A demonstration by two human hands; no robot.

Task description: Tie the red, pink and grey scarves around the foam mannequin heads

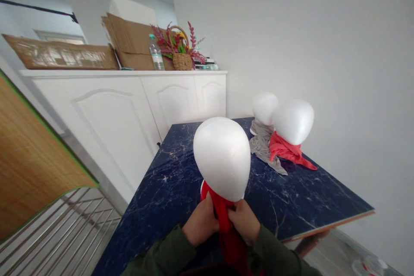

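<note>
A white foam mannequin head (223, 155) stands on the dark blue marbled table (171, 181) right in front of me. Around its neck runs a red scarf (222, 213), its loose end hanging toward me over the near edge. My left hand (202, 223) is closed on the scarf at the left of the neck. On the other side my right hand (244, 221) pinches the same cloth just below the head. The fingertips of both hands are partly hidden in the folds.
Two more white heads stand at the back right, one with a grey scarf (265, 142), one with a coral scarf (287, 151). A white cabinet (110, 108) behind carries cardboard boxes (136, 43), a bottle (156, 54) and a flower basket (182, 61). A metal rack (74, 220) is at left.
</note>
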